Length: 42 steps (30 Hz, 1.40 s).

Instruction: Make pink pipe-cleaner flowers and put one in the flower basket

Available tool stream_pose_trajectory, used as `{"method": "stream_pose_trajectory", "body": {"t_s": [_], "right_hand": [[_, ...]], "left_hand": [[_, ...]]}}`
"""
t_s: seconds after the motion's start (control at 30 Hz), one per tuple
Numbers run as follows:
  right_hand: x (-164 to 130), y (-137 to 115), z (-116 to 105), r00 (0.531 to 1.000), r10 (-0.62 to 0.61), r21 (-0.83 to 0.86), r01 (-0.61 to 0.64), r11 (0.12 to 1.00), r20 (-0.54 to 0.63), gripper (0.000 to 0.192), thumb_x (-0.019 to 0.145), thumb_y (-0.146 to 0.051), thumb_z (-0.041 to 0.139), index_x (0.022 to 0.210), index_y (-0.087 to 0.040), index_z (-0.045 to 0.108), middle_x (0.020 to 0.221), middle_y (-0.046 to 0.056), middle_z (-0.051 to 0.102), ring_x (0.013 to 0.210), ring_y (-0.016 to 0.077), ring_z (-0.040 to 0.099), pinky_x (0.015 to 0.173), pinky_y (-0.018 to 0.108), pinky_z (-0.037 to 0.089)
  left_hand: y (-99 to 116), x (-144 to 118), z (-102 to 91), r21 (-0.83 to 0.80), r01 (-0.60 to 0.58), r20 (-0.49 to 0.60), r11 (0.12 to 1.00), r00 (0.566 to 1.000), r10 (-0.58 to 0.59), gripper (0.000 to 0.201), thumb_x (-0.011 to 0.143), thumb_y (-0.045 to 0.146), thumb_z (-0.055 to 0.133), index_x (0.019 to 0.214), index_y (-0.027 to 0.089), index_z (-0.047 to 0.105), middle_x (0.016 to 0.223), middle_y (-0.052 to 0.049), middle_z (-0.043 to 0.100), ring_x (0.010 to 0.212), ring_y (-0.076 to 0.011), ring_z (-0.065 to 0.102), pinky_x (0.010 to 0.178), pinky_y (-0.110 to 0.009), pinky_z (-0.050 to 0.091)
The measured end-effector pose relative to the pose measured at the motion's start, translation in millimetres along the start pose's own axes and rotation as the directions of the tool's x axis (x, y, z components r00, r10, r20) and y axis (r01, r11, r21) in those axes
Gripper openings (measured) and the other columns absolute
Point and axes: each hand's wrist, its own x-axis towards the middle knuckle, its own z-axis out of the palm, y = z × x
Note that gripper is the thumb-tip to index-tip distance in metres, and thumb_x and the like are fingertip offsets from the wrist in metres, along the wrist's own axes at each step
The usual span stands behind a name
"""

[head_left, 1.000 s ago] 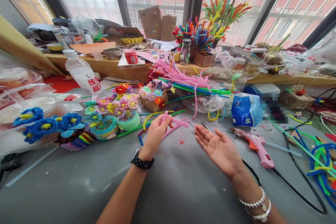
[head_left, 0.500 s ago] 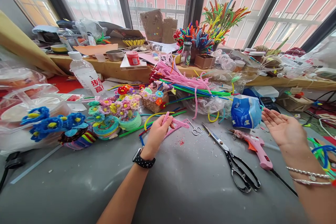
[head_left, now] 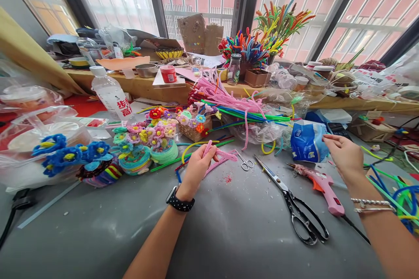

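Near the middle of the grey worktop (head_left: pixel 209 226), left hand (head_left: pixel 196 168) closed around a bent pink pipe cleaner (head_left: pixel 221 157); the fuzzy wire pokes up out of the fist and loops away to its right, lying on the surface toward the small silver scissors (head_left: pixel 245 162). Black dotted watch band on that wrist. Right hand (head_left: pixel 342 154) out toward the right edge, fingers loosely curled, fingertips at the right end of a blue tissue pack (head_left: pixel 306 141); whether it grips the pack or only touches it cannot be told. Bangles on that wrist. Between the two hands: large black-handled scissors (head_left: pixel 294 205), blades pointing to the far side, and just right of them a pink glue gun (head_left: pixel 319 183) lying flat, cord running off toward the near right corner. Red crumbs of fluff on the surface just beside the pink wire. Left of the left hand, a cluster of finished pipe-cleaner flowers (head_left: pixel 147 139) and a small woven basket (head_left: pixel 193 128) of them; blue flowers (head_left: pixel 68 154) further toward the left edge. Behind, along the far edge, a heap of loose pink, green and blue pipe cleaners (head_left: pixel 235 104) and a water bottle (head_left: pixel 109 93) standing upright.
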Motion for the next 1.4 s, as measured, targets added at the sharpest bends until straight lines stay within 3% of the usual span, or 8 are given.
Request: {"method": "stream_pose_trajectory", "body": {"t_s": [0.2, 0.73, 1.0, 1.17, 1.4], "right_hand": [[3.6, -8.7, -4.6, 0.999, -0.023, -0.207, 0.028, 0.978, 0.029, 0.018, 0.061, -0.023, 0.055, 0.075, -0.016, 0.064, 0.068, 0.008, 0.067, 0.065, 0.0209, 0.059, 0.056, 0.027, 0.037], [15.2, -6.0, -2.4, 0.984, -0.146, -0.446, 0.175, 0.878, 0.100, 0.020, 0.063, -0.021, 0.057, 0.081, -0.018, 0.065, 0.062, 0.004, 0.064, 0.069, 0.0196, 0.053, 0.058, 0.026, 0.037], [18.9, -1.6, 4.2, 0.977, -0.142, -0.465, 0.200, 0.862, 0.157, 0.030, 0.062, -0.011, 0.051, 0.089, -0.017, 0.064, 0.069, 0.004, 0.066, 0.068, 0.0170, 0.053, 0.057, 0.023, 0.035], [18.7, 1.6, 5.8, 0.985, -0.119, -0.511, 0.167, 0.843, 0.127, 0.020, 0.064, -0.018, 0.054, 0.080, -0.016, 0.066, 0.066, 0.006, 0.063, 0.058, 0.0168, 0.050, 0.051, 0.025, 0.031], [17.6, 0.8, 3.9, 0.978, -0.161, -0.539, 0.208, 0.816, 0.133, 0.026, 0.067, -0.013, 0.054, 0.091, -0.016, 0.063, 0.071, 0.007, 0.061, 0.075, 0.0189, 0.050, 0.056, 0.024, 0.032]], "left_hand": [[-0.3, 0.1, 0.3, -0.003, -0.005, -0.006, 1.000, 1.000, 0.005, 0.029, 0.074, 0.042, 0.048, 0.068, 0.014, 0.050, 0.057, 0.003, 0.049, 0.041, -0.0039, 0.025, 0.038, -0.019, 0.017], [-1.7, 0.6, -0.3, 0.008, -0.016, -0.015, 1.000, 1.000, 0.016, 0.029, 0.074, 0.041, 0.049, 0.064, 0.014, 0.052, 0.056, 0.003, 0.049, 0.040, -0.0036, 0.025, 0.038, -0.019, 0.019], [-2.2, 0.5, -0.4, 0.022, -0.014, -0.003, 1.000, 1.000, 0.014, 0.030, 0.076, 0.042, 0.047, 0.064, 0.014, 0.051, 0.056, 0.003, 0.047, 0.040, -0.0035, 0.023, 0.037, -0.019, 0.017], [-2.0, 0.5, -0.3, 0.029, -0.014, 0.003, 0.999, 1.000, 0.014, 0.030, 0.076, 0.042, 0.047, 0.065, 0.014, 0.051, 0.056, 0.003, 0.047, 0.041, -0.0035, 0.023, 0.038, -0.019, 0.017], [-2.7, 0.0, 0.0, 0.041, -0.016, 0.003, 0.999, 1.000, 0.016, 0.030, 0.076, 0.042, 0.047, 0.064, 0.014, 0.050, 0.056, 0.002, 0.048, 0.040, -0.0034, 0.023, 0.037, -0.019, 0.016]]}}
